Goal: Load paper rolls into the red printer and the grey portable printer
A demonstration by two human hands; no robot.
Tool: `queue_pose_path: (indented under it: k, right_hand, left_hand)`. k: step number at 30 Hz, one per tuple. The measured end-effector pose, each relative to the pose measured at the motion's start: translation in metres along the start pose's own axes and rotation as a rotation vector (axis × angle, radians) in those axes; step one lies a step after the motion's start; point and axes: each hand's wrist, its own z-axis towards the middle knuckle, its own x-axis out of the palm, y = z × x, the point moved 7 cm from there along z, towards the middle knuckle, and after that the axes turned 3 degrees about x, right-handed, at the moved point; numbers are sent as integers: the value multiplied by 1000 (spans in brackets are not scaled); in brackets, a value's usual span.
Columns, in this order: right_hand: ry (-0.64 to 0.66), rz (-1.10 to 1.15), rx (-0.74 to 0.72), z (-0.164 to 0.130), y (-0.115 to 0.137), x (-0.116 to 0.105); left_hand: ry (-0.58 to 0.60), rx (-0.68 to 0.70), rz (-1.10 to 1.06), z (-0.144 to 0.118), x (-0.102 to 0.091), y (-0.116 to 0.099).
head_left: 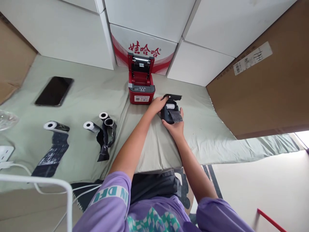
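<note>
Black printer [170,112] (lid open) sits between both hands.

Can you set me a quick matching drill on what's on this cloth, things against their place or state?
Things:
1. red printer
2. black printer
3. phone
4. paper rolls

Place or state:
A. lying screen-up, far left
B. between left hand and right hand
C. lid up, by the white boxes
D. partly unrolled, left of the arms

Pairs: 1-C, 2-B, 3-A, 4-D

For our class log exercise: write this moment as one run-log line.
left hand: touching black printer | right hand: holding it | lid open, roll inside | red printer: behind, open
</note>
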Motion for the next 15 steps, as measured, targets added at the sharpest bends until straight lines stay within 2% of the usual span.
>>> queue_pose_path:
  k: [4,7,11,15]
  right_hand:
    - [31,20,20,0,0,-1]
    - [81,66,47,3,-2,-4]
    - [201,183,76,13,-8,-16]
    - [209,312,66,35,-13,-41]
  left_hand:
    - [-95,-29,44,0,-7,0]
    - [-89,-13,27,-1,-7,2]
    - [-112,85,43,-3,-5,3]
    - [-255,227,151,-10,-8,-3]
